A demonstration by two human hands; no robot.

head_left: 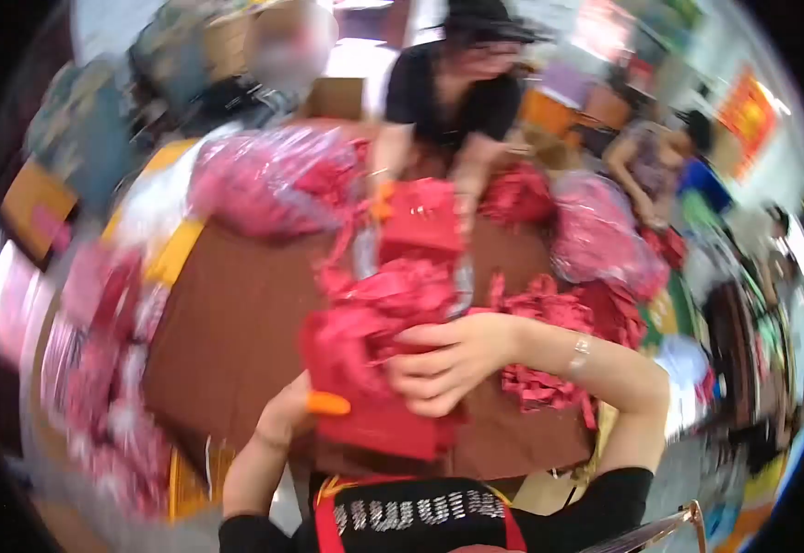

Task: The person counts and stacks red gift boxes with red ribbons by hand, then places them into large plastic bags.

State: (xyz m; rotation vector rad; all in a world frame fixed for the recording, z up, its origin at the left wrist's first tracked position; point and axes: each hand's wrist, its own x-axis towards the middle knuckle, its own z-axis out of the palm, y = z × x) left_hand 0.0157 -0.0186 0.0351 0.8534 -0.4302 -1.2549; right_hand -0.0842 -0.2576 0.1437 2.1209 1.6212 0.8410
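Observation:
A bundle of flat red pieces with loose ribbon-like strips [379, 424] is in front of my body, above the brown table; their exact kind is blurred. My left hand [287, 413] grips the bundle's left edge, an orange cover on its thumb lying over the front piece and its other fingers hidden. Curled across the strips from the right is my right hand [448, 364], its fingers slightly apart and its thumb hidden. Just beyond the bundle is a tangled red heap [402, 290]. Opposite, a co-worker [453, 101] has both hands at another red stack [420, 217].
The brown table [236, 304] carries a clear plastic bag of red goods [268, 180] at back left and another bag [600, 226] at right. A loose red pile [545, 341] lies near my right forearm. Another person [651, 157] sits at the far right.

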